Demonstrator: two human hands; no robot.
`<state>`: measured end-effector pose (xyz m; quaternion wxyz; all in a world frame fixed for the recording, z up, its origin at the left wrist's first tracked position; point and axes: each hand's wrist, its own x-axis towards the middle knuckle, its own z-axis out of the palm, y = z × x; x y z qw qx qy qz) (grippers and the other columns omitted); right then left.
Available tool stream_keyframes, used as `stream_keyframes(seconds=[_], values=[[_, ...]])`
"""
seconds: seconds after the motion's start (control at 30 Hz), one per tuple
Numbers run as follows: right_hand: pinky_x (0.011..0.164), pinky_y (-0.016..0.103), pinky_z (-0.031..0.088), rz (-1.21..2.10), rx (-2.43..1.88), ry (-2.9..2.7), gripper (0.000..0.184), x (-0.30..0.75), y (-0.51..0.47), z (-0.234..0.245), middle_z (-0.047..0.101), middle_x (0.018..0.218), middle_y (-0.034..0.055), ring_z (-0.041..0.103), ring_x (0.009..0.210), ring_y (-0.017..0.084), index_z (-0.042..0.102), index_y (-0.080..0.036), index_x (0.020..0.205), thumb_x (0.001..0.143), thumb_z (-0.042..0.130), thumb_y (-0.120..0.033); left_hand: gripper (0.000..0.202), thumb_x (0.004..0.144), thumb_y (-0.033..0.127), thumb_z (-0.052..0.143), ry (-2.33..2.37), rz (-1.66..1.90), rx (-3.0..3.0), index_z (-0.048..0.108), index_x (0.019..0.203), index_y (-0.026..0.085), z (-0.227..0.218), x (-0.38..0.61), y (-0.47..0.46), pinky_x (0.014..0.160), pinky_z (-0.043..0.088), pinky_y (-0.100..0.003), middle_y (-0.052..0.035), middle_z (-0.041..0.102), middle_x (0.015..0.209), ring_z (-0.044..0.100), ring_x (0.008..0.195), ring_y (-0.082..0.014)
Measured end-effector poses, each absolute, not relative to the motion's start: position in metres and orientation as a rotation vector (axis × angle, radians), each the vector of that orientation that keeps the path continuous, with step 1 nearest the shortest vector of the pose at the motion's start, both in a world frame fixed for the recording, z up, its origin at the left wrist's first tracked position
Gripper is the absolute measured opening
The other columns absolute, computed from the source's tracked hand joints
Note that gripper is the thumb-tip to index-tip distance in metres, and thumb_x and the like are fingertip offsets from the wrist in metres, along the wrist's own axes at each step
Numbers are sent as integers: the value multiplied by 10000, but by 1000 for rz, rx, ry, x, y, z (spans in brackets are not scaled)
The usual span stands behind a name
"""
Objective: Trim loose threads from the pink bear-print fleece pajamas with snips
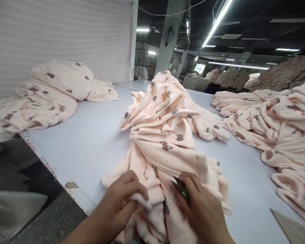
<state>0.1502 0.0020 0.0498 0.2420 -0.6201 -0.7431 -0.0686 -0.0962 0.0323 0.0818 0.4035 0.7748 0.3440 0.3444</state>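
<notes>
A pale pink fleece garment (152, 152) with small dark printed figures lies bunched on the table in front of me. My left hand (125, 200) pinches a fold of its cloth near the front edge. In my right hand (200, 200) is a pair of small thread snips (181, 188), their dark blades pointing up and left, slightly apart. That hand rests over the garment's right side, a short way from my left hand. The lower part of the garment runs out of view at the bottom.
More garments of the same fleece are heaped at the left (58, 88) and in a large pile at the right (277, 118). The white table (78, 149) has a worn left edge. A flat board (292, 223) lies at the lower right. A pale curtain (66, 30) hangs behind.
</notes>
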Motion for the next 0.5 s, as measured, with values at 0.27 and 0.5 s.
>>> stream_keyframes(seconds=[0.27,0.5], values=[[655,193,498,188,-1535,-1930,196,136,-14,66,606,887,-5,612,842,139,435,-260,994,856,500,-384,96,745,129,478,1049,819,1556,450,800,203,54,-51,33,584,339,-220,54,504,680,464,641,-124],[697,173,451,436,-1457,-1729,164,105,-16,74,576,836,-49,585,806,113,490,-304,988,848,432,-240,207,665,49,444,1062,970,1692,445,810,197,58,-41,32,617,332,-248,26,495,750,453,693,-144]])
